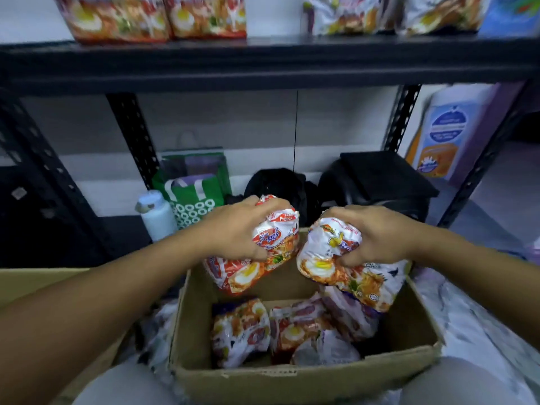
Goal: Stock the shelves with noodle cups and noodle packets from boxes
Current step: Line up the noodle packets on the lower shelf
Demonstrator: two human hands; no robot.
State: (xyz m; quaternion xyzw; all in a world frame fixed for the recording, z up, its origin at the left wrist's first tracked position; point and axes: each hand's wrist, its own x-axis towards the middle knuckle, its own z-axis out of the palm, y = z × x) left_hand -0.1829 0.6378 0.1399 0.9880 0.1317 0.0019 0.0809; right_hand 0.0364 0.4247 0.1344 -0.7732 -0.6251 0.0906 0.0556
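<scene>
My left grip [236, 229] clutches an orange packet [257, 270], my right grip [377, 232] a white packet [362, 287]; both hang above the box [292, 378].

Pale grey wall [233, 121] — marbled white floor [482, 331]

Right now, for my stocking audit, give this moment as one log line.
left hand: grips left packet | right hand: grips right packet | both over cardboard box | inside: spare packets | upper shelf: stocked packets
</scene>
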